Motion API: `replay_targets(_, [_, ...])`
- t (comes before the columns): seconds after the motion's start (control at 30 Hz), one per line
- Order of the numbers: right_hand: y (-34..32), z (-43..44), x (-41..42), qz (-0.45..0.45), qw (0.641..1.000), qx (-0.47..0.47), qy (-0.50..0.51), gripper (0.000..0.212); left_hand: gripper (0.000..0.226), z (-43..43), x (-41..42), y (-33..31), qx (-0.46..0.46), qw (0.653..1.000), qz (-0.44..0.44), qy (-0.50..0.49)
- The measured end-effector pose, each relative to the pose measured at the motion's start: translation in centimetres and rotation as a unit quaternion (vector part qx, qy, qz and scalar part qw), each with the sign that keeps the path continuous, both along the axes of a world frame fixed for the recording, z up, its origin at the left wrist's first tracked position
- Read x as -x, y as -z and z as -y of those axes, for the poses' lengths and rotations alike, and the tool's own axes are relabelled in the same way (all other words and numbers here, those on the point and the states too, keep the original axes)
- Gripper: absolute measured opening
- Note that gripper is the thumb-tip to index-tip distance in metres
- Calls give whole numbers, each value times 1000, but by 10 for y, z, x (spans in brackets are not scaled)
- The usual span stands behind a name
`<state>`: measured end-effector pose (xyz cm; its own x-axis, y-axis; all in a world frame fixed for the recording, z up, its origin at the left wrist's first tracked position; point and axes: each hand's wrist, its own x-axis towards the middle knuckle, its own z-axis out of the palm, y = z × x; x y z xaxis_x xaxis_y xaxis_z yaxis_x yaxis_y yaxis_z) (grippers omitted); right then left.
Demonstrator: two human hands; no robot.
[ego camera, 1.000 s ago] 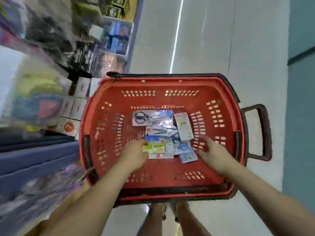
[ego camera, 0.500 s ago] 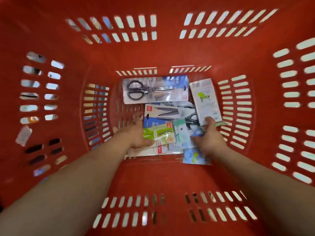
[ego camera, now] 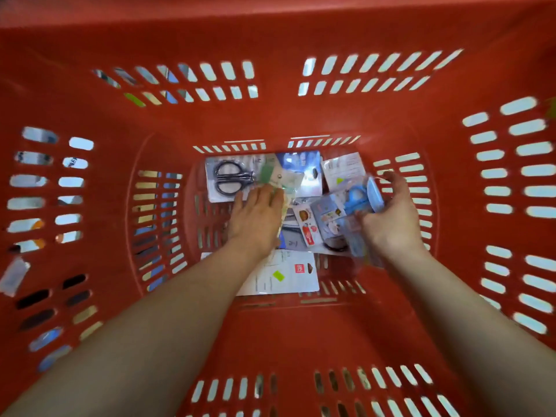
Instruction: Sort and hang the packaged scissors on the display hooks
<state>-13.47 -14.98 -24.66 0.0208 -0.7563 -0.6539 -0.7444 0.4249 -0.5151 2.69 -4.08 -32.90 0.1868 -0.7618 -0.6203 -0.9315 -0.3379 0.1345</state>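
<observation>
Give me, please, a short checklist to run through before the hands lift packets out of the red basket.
1. Left hand on a packet: ok, its fingers rest on the green scissors packet.
2. Right hand has a firm grip: cannot tell; it curls round the blue scissors packet, but the frame is blurred.
3. One packet per hand: cannot tell, the packets overlap.
4. Black scissors packet free to pick later: ok, lying flat, partly under the green one.
5. White card-back packet clear of the hands: ok, under the left forearm.
6. Display hooks in sight: not ok, only the basket shows.
</observation>
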Motion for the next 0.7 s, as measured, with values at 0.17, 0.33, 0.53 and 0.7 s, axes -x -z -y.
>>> replay_targets(0.17, [-3,-5,11,-22,994,69,-82,88,115,-5,2,10,6,968,-30,-251])
replay_targets(0.33, [0,-9,8,-22,989,111,-91,71,117,-18,17,15,31,876,-82,-474])
replay_targets(0.53, [14,-6,16,-22,993,70,-94,71,91,-6,15,16,62,726,-172,-663])
replay_targets(0.7, [23,-3,20,-26,996,34,-80,42,96,6,11,-4,19,762,-297,-575])
